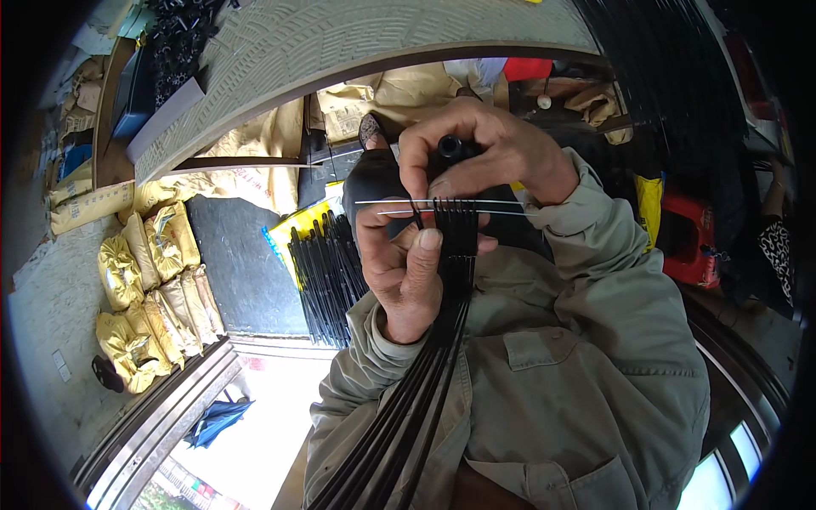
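Black ribs (pixel 442 340), bundled; run from below up between both hands. Left hand (pixel 404 272) clamps the bundle, thumb pressed on top. Right hand (pixel 476 153) pinches a black cap (pixel 449 147) above, beside two thin wires (pixel 442 206) crossing the ribs. Risk: ribs likely slide off the wires if the thumb eases.
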Motion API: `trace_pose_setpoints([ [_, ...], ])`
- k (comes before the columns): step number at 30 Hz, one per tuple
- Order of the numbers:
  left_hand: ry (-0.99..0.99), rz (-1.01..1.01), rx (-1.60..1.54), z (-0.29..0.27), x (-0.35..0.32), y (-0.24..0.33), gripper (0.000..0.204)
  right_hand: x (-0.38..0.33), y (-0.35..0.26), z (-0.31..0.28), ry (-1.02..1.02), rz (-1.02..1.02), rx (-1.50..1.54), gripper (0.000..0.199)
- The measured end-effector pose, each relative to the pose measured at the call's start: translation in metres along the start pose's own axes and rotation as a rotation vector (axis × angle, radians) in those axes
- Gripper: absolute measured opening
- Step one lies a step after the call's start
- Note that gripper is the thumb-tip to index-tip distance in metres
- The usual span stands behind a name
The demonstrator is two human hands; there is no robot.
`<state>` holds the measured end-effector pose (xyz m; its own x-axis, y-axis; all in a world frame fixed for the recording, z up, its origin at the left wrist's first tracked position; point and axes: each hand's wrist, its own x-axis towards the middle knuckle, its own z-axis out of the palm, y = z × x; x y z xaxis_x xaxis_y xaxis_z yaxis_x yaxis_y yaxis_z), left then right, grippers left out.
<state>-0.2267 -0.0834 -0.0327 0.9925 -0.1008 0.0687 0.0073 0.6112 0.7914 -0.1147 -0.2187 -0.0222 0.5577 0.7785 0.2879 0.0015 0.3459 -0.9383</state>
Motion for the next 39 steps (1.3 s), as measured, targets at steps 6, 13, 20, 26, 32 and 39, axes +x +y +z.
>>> trace_pose_setpoints([
  [6,-0.005,0.001,-0.062,-0.001,-0.003,-0.004,0.025,0.004,0.005,-0.003,-0.072,-0.075,0.029,0.017],
  [13,-0.021,-0.026,-0.052,0.001,-0.003,-0.004,0.023,0.008,0.008,-0.011,-0.226,-0.102,0.018,0.018],
  [20,0.002,-0.01,-0.027,0.002,-0.003,-0.005,0.023,0.011,0.016,-0.015,-0.25,-0.137,0.056,0.017],
  [26,0.034,0.037,0.002,0.006,0.001,-0.005,0.023,0.002,0.007,-0.012,0.284,-0.019,0.116,0.022],
  [32,0.099,0.023,0.054,0.007,-0.005,-0.004,0.029,0.015,-0.005,0.012,0.379,0.01,0.132,0.025],
  [39,0.091,0.057,0.035,0.006,-0.007,-0.001,0.035,0.02,0.006,0.018,0.393,-0.024,0.067,0.024],
])
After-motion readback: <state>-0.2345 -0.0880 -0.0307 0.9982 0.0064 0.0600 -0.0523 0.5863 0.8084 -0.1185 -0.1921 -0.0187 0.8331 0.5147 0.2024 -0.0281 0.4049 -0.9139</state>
